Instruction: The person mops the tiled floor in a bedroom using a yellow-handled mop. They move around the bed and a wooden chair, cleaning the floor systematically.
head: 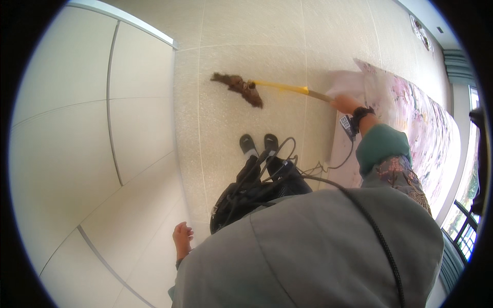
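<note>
My right hand [345,104] grips the brown end of a long-handled duster or brush [279,86], whose handle is partly yellow. Its shaggy brown head [240,89] is over the tiled floor, in front of my feet; whether it touches the tiles I cannot tell. A dark band with a small cabled device [348,125] sits at my right wrist. Beside the pale cabinet panels hangs my left hand [183,236], holding nothing, its fingers loosely curled.
Pale cabinet doors [142,127] stand along the left. A bed with a pink floral cover [423,111] is on the right. Dark cables [296,158] hang before my legs. My feet in black slippers [270,141] stand on the tiles [219,161]. A curtain and window are at the far right.
</note>
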The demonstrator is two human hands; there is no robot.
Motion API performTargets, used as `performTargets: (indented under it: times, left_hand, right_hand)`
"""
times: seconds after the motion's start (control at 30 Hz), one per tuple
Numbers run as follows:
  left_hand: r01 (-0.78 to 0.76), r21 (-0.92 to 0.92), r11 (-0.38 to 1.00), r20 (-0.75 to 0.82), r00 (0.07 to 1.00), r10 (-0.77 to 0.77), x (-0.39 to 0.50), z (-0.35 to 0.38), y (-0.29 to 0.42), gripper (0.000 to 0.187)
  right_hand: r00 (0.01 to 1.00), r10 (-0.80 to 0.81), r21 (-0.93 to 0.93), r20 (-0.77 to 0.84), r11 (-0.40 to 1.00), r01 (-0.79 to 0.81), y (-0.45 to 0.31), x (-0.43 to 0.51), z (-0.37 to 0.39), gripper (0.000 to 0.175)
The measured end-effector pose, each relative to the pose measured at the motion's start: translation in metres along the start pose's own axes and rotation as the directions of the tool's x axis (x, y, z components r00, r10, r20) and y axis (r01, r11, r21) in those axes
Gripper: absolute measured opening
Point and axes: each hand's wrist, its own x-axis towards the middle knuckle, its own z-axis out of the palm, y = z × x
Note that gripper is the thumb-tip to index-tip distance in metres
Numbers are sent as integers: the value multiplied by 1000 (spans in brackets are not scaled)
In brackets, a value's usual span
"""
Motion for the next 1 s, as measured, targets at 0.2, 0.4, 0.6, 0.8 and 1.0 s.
performTargets:
  times: [0.2, 0.4, 0.6, 0.8, 1.0]
  left_hand:
    - [-7, -65, 998, -3, 1000, 7, 36, -5, 8, 24]
    - [-12, -154, 988, 26, 1000, 17, 69, -15, 5, 24]
    - [106, -194, 975, 36, 994, -101, 69, -15, 5, 24]
    - [194, -356, 914, 2, 978, -207, 46, -3, 3, 20]
    - [338, -414, 845, -6, 928, -373, 7, 23, 28, 23]
  right_hand:
    - [987, -116, -66, -108, 992, 110, -76, 10, -23, 37]
    - [994, -91, 30, -59, 995, 92, -128, -33, -48, 36]
    - [945, -252, -19, 208, 965, 261, -176, -12, -65, 34]
    - [839, -401, -145, 367, 866, 478, -247, 87, -73, 34]
    - [872, -330, -79, 361, 921, 381, -246, 199, -128, 38]
